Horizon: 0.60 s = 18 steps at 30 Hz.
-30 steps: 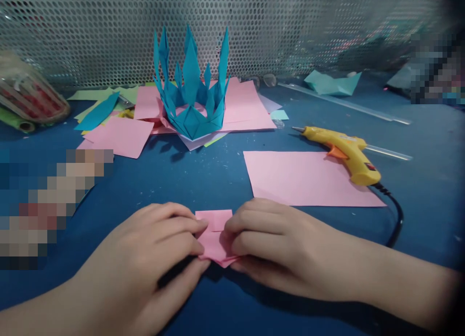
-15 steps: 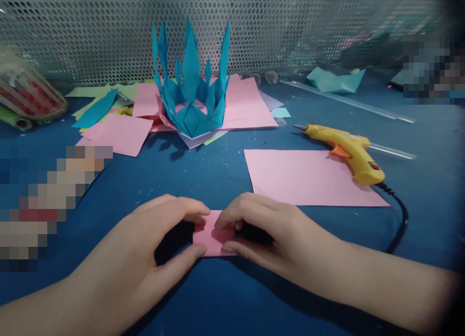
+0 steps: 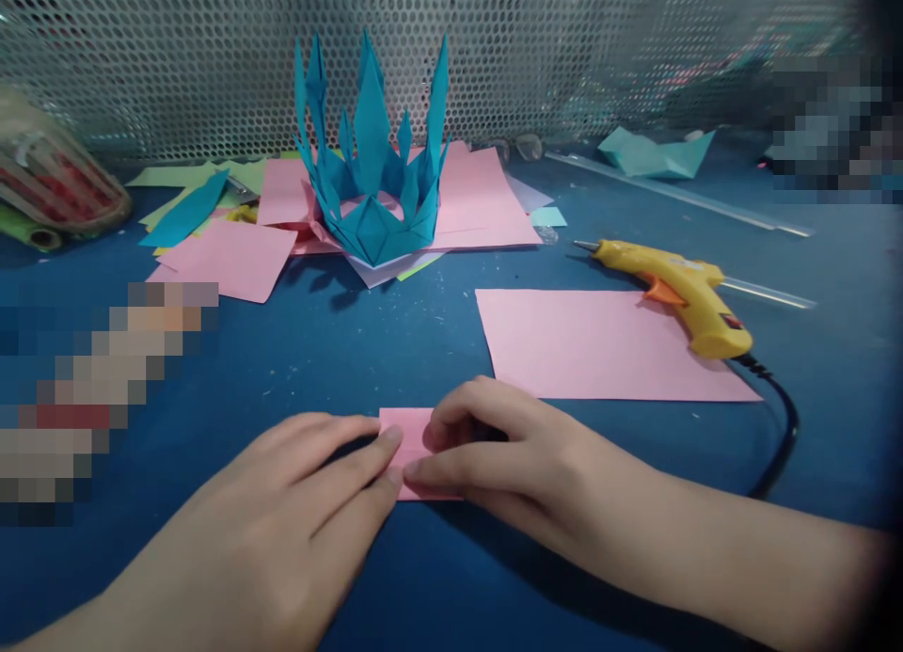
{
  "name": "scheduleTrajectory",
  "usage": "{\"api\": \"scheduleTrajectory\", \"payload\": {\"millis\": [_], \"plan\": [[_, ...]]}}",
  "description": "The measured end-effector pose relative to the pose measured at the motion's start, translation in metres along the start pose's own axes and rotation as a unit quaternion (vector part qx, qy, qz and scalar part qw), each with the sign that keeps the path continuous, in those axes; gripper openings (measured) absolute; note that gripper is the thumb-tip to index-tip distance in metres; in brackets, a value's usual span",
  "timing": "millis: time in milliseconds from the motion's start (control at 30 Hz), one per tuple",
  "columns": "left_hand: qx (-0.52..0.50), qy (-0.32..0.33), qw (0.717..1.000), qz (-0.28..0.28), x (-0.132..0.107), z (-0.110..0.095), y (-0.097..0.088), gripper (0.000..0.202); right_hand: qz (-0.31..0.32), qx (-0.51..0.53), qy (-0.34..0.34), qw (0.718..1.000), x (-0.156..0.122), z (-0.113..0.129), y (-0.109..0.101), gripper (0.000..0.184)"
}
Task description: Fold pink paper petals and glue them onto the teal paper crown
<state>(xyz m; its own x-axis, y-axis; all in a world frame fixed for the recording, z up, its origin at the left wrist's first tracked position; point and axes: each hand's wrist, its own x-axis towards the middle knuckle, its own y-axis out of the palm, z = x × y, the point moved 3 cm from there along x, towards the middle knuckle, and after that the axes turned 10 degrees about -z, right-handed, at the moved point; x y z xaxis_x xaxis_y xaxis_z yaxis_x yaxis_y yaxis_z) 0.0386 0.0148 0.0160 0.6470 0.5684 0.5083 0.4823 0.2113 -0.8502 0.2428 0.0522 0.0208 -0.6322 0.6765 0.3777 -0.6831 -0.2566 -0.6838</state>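
A small folded pink paper [image 3: 413, 436] lies flat on the blue table [image 3: 395, 341] near the front edge. My left hand [image 3: 296, 511] lies over its left side with fingers stretched out flat, fingertips pressing on the paper. My right hand [image 3: 508, 459] covers the right side, index finger pressed along the lower edge and the other fingers curled on top. Most of the small paper is hidden under both hands.
A larger pink sheet [image 3: 599, 346] lies just beyond my right hand, with a yellow glue gun [image 3: 677, 290] and its black cord on its far right corner. A blue paper crown [image 3: 371, 177] stands on loose pink sheets before a perforated metal screen. More paper scraps lie at far left.
The pink paper went from a partly lifted fold to lying flat. My left hand flattened its fingers onto it, and my right hand shifted to press along the lower edge.
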Motion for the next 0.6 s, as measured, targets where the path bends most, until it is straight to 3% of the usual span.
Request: {"api": "scheduleTrajectory", "payload": {"millis": [167, 433, 600], "plan": [[0.003, 0.006, 0.999, 0.043, -0.006, -0.001, -0.001, 0.036, -0.008, -0.014, -0.006, 1.000, -0.001, 0.003, 0.001, 0.027], [0.076, 0.058, 0.993, 0.070, -0.012, -0.007, 0.001, 0.041, -0.021, -0.007, -0.009, 1.000, -0.001, 0.003, 0.000, 0.029], [0.106, 0.044, 0.991, 0.063, -0.019, -0.012, 0.001, 0.040, -0.012, -0.001, -0.010, 1.000, -0.001, 0.003, 0.000, 0.028]]}}
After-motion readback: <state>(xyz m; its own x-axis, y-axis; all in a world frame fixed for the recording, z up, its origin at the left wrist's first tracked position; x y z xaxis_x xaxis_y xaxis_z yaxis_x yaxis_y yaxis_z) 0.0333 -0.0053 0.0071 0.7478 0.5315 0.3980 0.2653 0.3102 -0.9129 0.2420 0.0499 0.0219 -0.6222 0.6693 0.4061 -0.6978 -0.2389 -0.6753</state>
